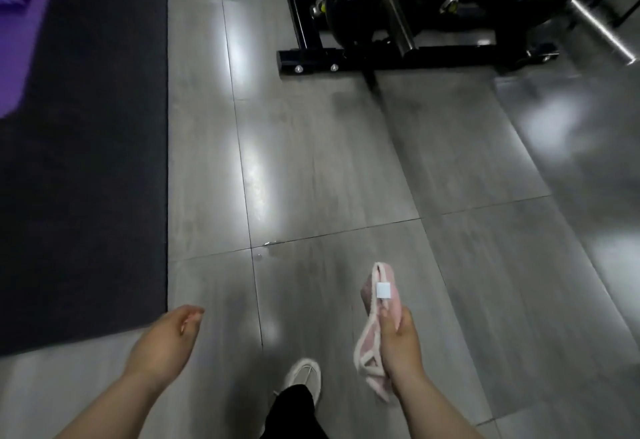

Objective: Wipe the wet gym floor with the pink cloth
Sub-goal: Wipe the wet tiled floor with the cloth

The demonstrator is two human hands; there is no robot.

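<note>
None of the wiping seems begun: the right hand [401,345] grips the bunched pink cloth [367,343] above the gym floor [329,168], the left hand [166,338] hangs loose and empty, droplets [265,248] glistening at the tile joint ahead.

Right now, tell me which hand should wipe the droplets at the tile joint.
Right. The right hand grips the pink cloth, while the left hand holds nothing. The droplets lie ahead on the grey floor, roughly between both hands, so reach favours neither.
</note>
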